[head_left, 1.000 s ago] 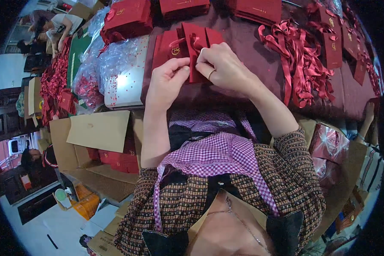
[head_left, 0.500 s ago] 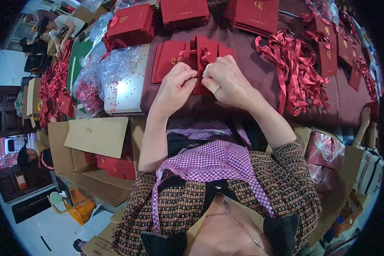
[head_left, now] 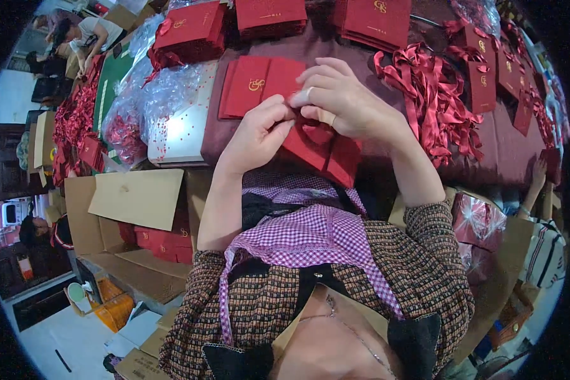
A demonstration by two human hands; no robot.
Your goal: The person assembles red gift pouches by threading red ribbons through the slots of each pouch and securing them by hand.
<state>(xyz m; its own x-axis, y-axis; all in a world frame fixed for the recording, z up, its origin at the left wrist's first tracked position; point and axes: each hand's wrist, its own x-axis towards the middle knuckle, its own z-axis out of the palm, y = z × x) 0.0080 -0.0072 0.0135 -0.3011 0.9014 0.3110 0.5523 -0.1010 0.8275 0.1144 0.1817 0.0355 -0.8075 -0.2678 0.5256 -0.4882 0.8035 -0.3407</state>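
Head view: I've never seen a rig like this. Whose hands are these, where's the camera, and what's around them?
No machine here: a person works bare-handed. The picture comes from a wide fisheye camera on their head, looking down, so straight edges bend. The left hand and right hand are close together above a red piece; exactly what they pinch is hard to tell. Beside it, on dark cloth, lies a gold-marked red stack; loose red ribbons lie to the right, and more red stacks at the back.
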